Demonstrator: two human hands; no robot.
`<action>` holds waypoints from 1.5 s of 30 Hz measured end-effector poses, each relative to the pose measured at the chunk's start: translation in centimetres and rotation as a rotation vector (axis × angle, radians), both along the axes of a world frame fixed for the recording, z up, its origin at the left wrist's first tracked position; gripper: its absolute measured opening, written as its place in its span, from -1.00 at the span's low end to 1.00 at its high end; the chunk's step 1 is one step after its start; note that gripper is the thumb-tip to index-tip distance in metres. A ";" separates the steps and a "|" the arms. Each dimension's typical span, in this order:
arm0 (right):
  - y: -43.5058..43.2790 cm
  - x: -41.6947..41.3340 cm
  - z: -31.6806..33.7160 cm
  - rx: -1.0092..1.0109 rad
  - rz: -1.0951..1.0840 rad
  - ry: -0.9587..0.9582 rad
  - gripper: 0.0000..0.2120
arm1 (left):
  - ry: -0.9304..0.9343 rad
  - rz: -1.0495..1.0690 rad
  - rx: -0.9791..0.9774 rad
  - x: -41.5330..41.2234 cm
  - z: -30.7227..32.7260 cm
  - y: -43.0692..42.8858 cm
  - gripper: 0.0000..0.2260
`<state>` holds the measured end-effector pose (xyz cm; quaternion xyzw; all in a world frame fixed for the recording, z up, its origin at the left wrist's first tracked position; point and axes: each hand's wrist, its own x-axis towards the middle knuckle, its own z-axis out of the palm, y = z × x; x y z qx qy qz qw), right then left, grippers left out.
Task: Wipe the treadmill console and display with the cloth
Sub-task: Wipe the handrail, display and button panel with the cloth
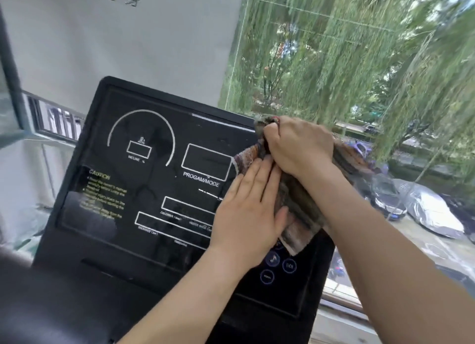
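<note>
Treadmill console, black and glossy, stands tilted back in front of a big window. Its dark display is unlit, so only the printed white outlines show. On the left of the display a curved arc sits over a small box marked for incline. Near the middle is a larger box with the label "PROGAM/MODE", and yellow caution text runs down the left side.

The cloth, a worn brownish patterned rag, lies bunched against the right part of the display. It hangs from the top edge down to just above a cluster of round blue-ringed buttons.

The right hand is up at the display's top right, its fingers curled tight around a gathered wad of the cloth. The left hand lies flat on the screen just below it, fingers straight and together. Its fingertips rest on the cloth's left edge and its thumb presses on the fabric. The two hands touch where the left fingertips meet the right hand.

Behind the console on the left is a white wall with dark characters near the top. Through the glass I see willow trees, a dark parked car below, and beside it another car under a grey cover.
</note>
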<state>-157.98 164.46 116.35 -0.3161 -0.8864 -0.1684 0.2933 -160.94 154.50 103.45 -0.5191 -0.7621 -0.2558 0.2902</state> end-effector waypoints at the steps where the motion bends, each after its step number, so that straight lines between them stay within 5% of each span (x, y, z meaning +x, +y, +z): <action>1: -0.3 -0.7 0.5 -0.029 0.006 -0.041 -0.67 | -0.003 -0.004 0.005 -0.4 -0.3 -0.3 -0.41; 10: -1.3 -4.5 -0.3 0.194 0.052 0.059 -0.62 | 0.001 0.016 0.049 -4.9 0.2 -2.2 -0.46; 32: -12.4 -27.4 -1.4 0.301 0.310 -0.024 -0.58 | -0.183 0.257 0.077 -22.0 -0.8 -13.2 -0.40; 38: -14.7 -30.5 -0.7 0.334 0.287 -0.263 -0.62 | -0.461 0.144 0.174 -23.2 -0.8 -15.0 -0.43; 45: -17.1 -28.9 -4.5 0.420 0.394 -0.337 -0.56 | -0.786 0.126 0.459 -23.1 -1.2 -19.3 -0.70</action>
